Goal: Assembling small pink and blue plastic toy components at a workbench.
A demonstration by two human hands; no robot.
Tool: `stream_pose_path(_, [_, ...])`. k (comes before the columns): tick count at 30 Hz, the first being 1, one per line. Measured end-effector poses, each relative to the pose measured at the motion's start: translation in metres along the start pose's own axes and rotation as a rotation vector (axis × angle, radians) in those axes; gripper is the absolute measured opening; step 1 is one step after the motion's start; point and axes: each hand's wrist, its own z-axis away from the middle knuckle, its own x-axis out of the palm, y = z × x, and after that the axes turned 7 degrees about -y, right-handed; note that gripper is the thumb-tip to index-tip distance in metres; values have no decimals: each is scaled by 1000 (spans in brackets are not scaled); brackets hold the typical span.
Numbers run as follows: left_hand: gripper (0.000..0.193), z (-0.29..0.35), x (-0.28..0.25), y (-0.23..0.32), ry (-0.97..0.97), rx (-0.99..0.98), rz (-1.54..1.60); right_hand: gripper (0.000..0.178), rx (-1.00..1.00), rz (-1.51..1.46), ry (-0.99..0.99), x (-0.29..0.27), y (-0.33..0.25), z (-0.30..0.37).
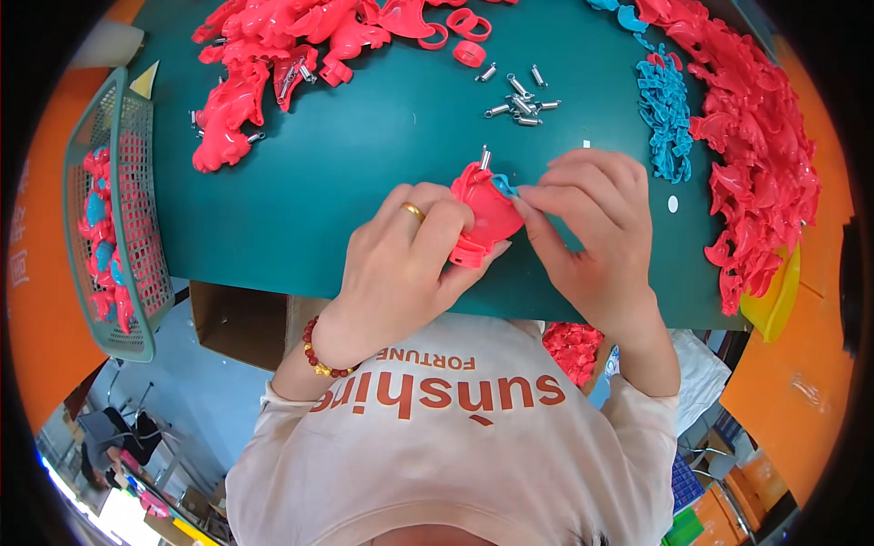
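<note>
My left hand [405,241] is closed round a red plastic shell [496,218], which it holds up over the front of the green table. A metal spring [485,158] sticks up from the shell's far end. Between the thumb and forefinger of my right hand [587,223] is a small blue plastic part [503,186], pinched at the shell's upper right edge. Whether the blue part is seated in the shell cannot be made out. The inside of the shell is partly covered by my left fingers.
Loose springs [523,103] lie ahead of my hands. Red shells [232,114] and rings [470,55] are heaped at the far left and middle. Blue parts [666,114] and a long red pile [760,136] line the right. A green basket [137,200] of red-and-blue pieces stands left.
</note>
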Motion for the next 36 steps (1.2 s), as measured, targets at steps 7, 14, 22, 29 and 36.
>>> stream_pose_path(7, [34,0,-1,3,13,14,-9,21,-6,58,-37,4,-2,4])
stream_pose_path(14, [35,4,-7,1,-54,15,29,19,15,-24,-188,4,3,0])
stream_pose_path(22, [33,6,-23,-3,-159,-66,576,18,535,-1115,-345,-5,-4,13])
stream_pose_path(29, [46,9,-12,0,-24,-362,1206,15,698,-1172,-185,6,-16,10])
stream_pose_path(36, [43,10,-16,-20,8,-445,1865,25,510,-557,-312,-14,62,-43])
